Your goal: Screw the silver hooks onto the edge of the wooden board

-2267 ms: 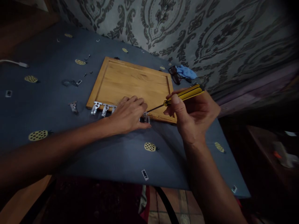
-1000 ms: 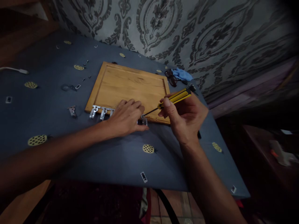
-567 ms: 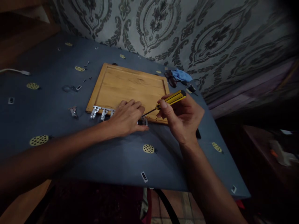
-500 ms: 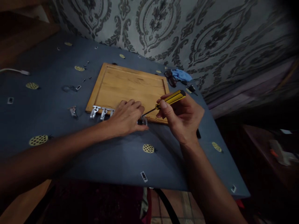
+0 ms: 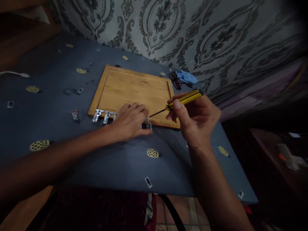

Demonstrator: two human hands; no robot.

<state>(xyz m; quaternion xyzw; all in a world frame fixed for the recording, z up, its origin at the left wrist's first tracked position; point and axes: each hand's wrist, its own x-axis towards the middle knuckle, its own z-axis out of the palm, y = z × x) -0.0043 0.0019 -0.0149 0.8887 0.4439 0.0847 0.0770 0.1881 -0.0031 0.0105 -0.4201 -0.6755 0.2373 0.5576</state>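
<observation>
A wooden board (image 5: 134, 88) lies on the blue patterned tabletop (image 5: 115, 160). Several metal hooks (image 5: 101, 115) line its near edge. My left hand (image 5: 131, 121) rests on that edge with fingers curled, pinning a metal hook (image 5: 147, 122) that peeks out by the fingertips. My right hand (image 5: 194, 120) grips a yellow-and-black screwdriver (image 5: 183, 99). The screwdriver's thin shaft slants down to the left, and its tip hangs just above and right of the pinned hook.
A loose metal hook (image 5: 75, 114) and small dark screws (image 5: 89, 77) lie left of the board. Glasses (image 5: 175, 79) and a blue cloth (image 5: 189, 77) sit by the patterned wall. A white cable (image 5: 15, 74) lies far left. The table's near edge drops to a tiled floor.
My right hand has drawn the screwdriver up and to the right, so its tip has lifted off the hook. My left hand has stayed in place on the board's edge.
</observation>
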